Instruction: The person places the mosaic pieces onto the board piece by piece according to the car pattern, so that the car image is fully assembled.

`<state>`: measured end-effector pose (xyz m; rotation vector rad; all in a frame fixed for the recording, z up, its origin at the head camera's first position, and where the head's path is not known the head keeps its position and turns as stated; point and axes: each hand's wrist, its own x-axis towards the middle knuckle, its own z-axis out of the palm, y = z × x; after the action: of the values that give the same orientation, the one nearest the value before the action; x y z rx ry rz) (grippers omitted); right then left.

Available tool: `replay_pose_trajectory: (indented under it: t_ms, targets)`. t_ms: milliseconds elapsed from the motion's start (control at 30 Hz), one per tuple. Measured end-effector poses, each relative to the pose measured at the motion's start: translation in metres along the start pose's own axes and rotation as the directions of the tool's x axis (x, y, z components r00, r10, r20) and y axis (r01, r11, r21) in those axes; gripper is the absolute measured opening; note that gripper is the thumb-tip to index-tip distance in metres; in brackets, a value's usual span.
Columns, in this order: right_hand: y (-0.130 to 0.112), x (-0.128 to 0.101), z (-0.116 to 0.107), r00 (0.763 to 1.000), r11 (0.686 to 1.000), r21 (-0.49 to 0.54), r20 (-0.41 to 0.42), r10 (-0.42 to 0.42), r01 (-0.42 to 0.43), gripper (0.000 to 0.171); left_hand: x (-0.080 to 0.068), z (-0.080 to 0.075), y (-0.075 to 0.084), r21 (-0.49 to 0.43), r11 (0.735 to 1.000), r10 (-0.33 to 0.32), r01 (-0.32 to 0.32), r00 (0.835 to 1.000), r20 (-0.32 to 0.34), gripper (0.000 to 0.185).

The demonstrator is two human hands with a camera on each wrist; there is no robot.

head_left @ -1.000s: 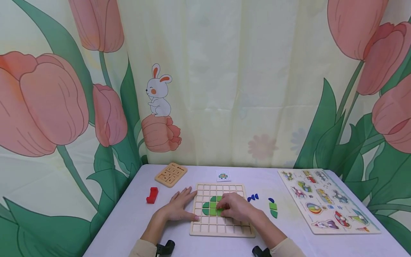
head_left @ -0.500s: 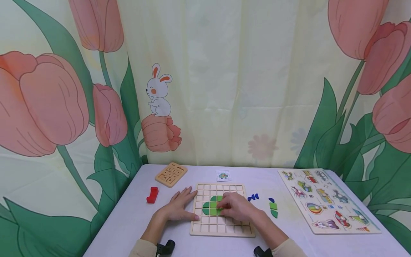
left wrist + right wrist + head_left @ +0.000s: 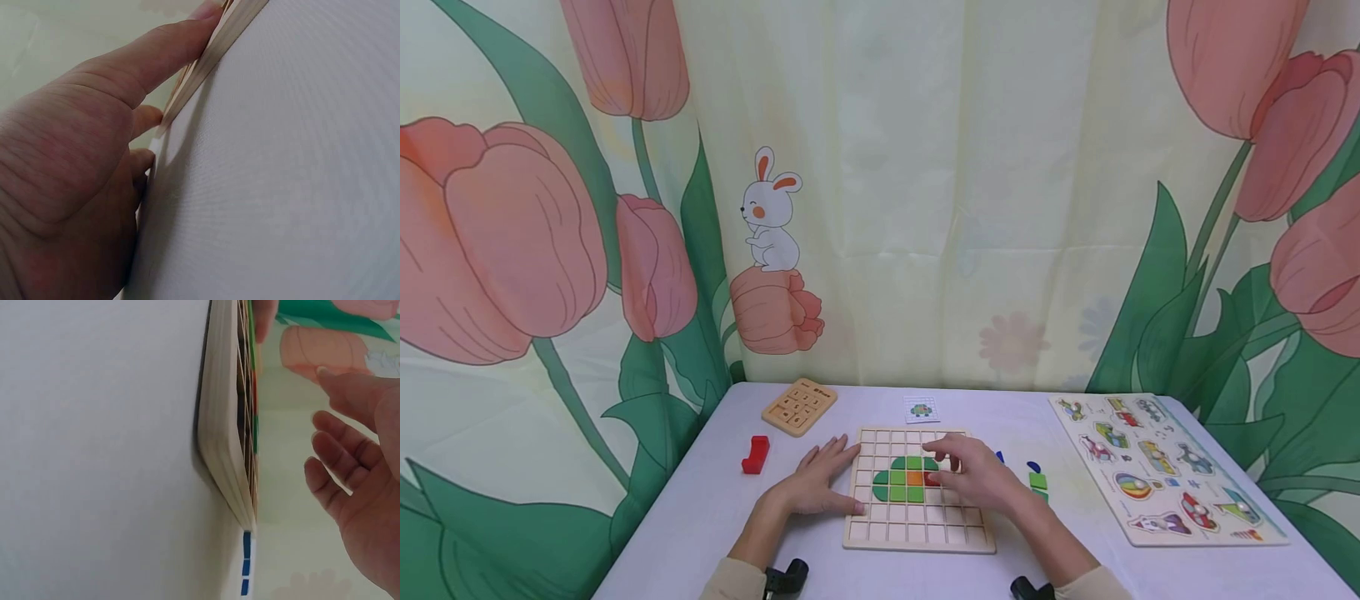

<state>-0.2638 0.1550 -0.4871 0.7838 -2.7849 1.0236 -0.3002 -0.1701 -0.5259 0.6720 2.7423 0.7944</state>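
A wooden grid board point(image 3: 917, 533) lies on the white table. In its middle sit several green pieces point(image 3: 891, 485), an orange square point(image 3: 914, 478) and a red piece point(image 3: 931, 479). My left hand point(image 3: 816, 487) lies flat on the table, its straight fingers point(image 3: 156, 59) pressed against the board's left edge point(image 3: 212, 53). Over the board's right half hovers my right hand point(image 3: 977, 479), fingers relaxed and spread, holding nothing. In the right wrist view the right hand point(image 3: 356, 475) is apart from the board point(image 3: 222, 425).
Loose blue pieces point(image 3: 1033, 467) and green pieces point(image 3: 1038, 481) lie right of the board. Also on the table are a red block point(image 3: 756, 455), a wooden number board point(image 3: 800, 407), a small pattern card point(image 3: 921, 409) and a picture puzzle point(image 3: 1165, 467). A flowered curtain hangs behind.
My right hand has lifted off the green pieces and moved right, uncovering the orange and red pieces. My left hand has stayed put.
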Motion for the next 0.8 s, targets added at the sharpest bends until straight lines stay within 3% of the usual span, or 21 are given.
replay_pose_trajectory:
  t_ms: [333,567,800]
  targets:
    - [0.013,-0.008,-0.01,0.999,0.999,0.051,-0.041,0.017,-0.015,0.041,0.0,0.0,-0.001,0.006,1.0,0.007,-0.007,1.0,0.001,0.109]
    - [0.025,-0.015,-0.022,0.995,0.999,0.029,-0.087,0.039,-0.037,0.039,-0.001,0.0,0.001,0.004,1.0,0.011,-0.011,1.0,0.0,0.11]
    - [0.038,-0.02,-0.033,0.995,0.998,0.008,-0.081,0.064,-0.063,0.038,-0.002,0.0,0.001,0.002,1.0,0.011,-0.011,1.0,-0.006,0.11]
